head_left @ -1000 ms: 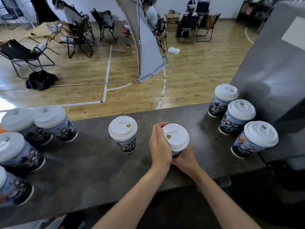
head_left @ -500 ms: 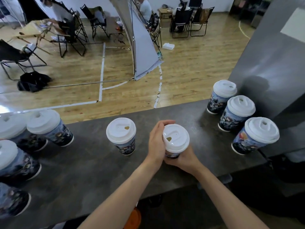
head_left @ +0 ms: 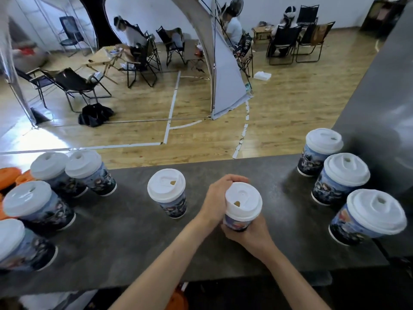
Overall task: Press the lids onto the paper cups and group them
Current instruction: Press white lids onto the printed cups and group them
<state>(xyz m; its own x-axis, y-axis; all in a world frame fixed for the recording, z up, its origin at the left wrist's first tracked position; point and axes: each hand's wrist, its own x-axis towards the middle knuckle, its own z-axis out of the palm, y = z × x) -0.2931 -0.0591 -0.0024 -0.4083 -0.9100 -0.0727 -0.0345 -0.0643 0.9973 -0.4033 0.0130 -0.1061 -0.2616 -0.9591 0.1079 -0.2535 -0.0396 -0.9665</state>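
I have only one view, from the wide-angle camera on my head, which looks forward and down at the table [head_left: 125, 242] directly in front of me. My left hand [head_left: 215, 198] and right hand [head_left: 252, 236], both around one paper cup [head_left: 242, 209], are close under the lens, in the lower middle. Behind the far table edge the view reaches the wooden floor [head_left: 290, 113] and distant chairs [head_left: 73, 86].

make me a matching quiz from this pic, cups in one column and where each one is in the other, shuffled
Things:
1. held cup
2. lone cup
3. row of three cups
4. cluster of four cups

Places:
a. right end of the counter
b. left end of the counter
c. gripped between the left hand and right hand
d. standing alone, just left of the hands

Pairs: 1-c, 2-d, 3-a, 4-b
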